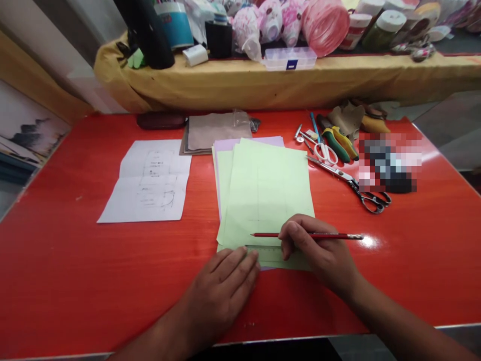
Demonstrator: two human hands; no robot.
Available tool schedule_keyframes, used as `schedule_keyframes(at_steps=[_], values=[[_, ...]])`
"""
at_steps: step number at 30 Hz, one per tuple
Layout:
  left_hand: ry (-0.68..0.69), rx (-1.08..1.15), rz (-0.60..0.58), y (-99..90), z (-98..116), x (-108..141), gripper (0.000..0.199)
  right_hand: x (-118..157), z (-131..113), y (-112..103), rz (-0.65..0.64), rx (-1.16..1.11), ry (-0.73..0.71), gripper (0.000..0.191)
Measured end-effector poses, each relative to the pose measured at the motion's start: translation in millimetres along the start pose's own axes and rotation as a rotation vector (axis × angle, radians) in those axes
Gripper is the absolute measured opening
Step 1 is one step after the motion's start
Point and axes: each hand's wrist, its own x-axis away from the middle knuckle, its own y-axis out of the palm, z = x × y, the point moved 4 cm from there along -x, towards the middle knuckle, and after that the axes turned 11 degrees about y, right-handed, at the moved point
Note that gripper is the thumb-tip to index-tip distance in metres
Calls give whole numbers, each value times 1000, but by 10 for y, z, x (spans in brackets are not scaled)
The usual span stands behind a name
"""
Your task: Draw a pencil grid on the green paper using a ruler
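A stack of pale green sheets (pixel 270 185), with lilac paper showing beneath, lies on the red table. Thin pencil lines run down the top sheet. Across its near end lies a clear ruler (pixel 268 253). My left hand (pixel 225 286) rests flat at the ruler's left end, its fingers stretched out. Above the sheet's lower right, my right hand (pixel 315 250) holds a dark red pencil (pixel 338 235) between thumb and fingers. The pencil is nearly level, its tip pointing left. To the left lies a creased white sheet (pixel 131 185) with a drawn sketch and notes.
Large scissors (pixel 349 181), white-handled scissors (pixel 326 153) and green-yellow pliers (pixel 340 144) lie right of the stack. Brown-grey sheets (pixel 216 131) and a dark red case (pixel 161 120) are behind. Jars and a plastic box (pixel 290 58) stand on the cloth-covered ledge (pixel 263 87).
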Motion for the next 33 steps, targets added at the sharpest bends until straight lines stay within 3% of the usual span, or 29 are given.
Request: schedule_keyframes(at_steps=[6,19,33], values=[[-52,54,36,12,-27,-18,35,-18,106,82,33,-4,0,40],[-71,66,-18,89,-2,-35,33,0,153,-41,142,1,0,41],[-80,77,-20,87,11,20,39,-65,147,-47,149,15,-46,39]])
